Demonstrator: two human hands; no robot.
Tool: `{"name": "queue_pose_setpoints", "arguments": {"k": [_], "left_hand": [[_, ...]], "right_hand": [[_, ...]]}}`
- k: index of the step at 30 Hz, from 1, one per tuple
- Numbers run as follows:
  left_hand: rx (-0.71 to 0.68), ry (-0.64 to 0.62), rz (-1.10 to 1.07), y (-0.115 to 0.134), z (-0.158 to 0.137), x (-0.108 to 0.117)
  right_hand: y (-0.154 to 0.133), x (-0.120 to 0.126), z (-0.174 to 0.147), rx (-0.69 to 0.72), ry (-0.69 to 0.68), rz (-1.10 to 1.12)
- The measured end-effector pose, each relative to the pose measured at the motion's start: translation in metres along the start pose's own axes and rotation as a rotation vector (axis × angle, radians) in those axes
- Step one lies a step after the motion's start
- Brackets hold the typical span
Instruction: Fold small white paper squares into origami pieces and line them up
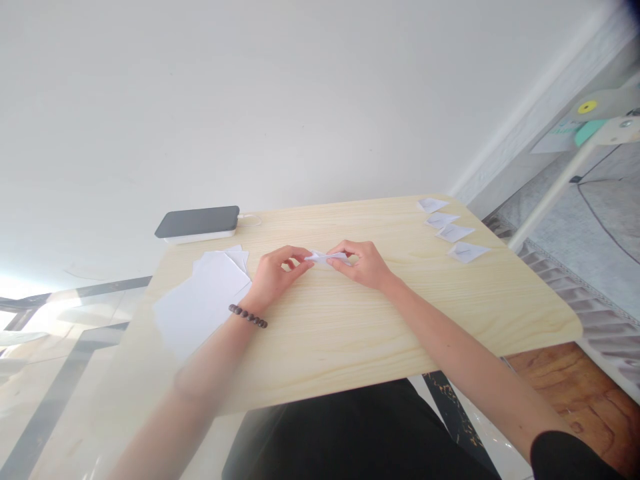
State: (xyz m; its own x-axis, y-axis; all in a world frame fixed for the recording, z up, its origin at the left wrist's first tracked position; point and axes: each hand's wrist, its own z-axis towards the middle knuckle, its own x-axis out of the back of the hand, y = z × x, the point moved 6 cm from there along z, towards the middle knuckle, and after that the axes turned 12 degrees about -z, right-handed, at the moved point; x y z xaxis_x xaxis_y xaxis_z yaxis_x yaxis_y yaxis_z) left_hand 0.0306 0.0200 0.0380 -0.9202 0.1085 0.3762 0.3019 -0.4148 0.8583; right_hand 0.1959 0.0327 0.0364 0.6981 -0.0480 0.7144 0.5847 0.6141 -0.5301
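Note:
Just above the middle of the wooden table [320, 347], a small folded piece of white paper [324, 257] is stretched between both hands. My left hand [278, 268] pinches its left end with thumb and fingers. The right end is gripped the same way by my right hand [364, 263]. Fingertips cover parts of the folds, so the exact shape cannot be made out. A dark beaded bracelet [248, 316] circles my left wrist. Beneath and beside the left forearm lie several white paper sheets [200, 300], loosely overlapping.
Several pointed folded paper pieces [469, 251] lie in a row near the table's right back corner. A dark-topped flat device [200, 222] with a white cable stands at the back left. The wall [300, 100] rises behind, and a pale metal pole [555, 187] stands right.

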Motion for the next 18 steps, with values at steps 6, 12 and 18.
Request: {"name": "queue_pose_setpoints", "arguments": {"k": [6, 12, 18], "left_hand": [[-0.082, -0.007, -0.009, 0.004, 0.000, 0.000], [-0.103, -0.040, 0.033, 0.002, 0.000, -0.003], [-0.122, -0.089, 0.134, 0.002, -0.002, -0.006]], "right_hand": [[-0.005, -0.002, -0.002, 0.046, 0.014, -0.032], [-0.013, -0.001, -0.002, 0.149, 0.075, -0.045], [-0.020, -0.002, -0.003, 0.255, 0.051, -0.065]]}}
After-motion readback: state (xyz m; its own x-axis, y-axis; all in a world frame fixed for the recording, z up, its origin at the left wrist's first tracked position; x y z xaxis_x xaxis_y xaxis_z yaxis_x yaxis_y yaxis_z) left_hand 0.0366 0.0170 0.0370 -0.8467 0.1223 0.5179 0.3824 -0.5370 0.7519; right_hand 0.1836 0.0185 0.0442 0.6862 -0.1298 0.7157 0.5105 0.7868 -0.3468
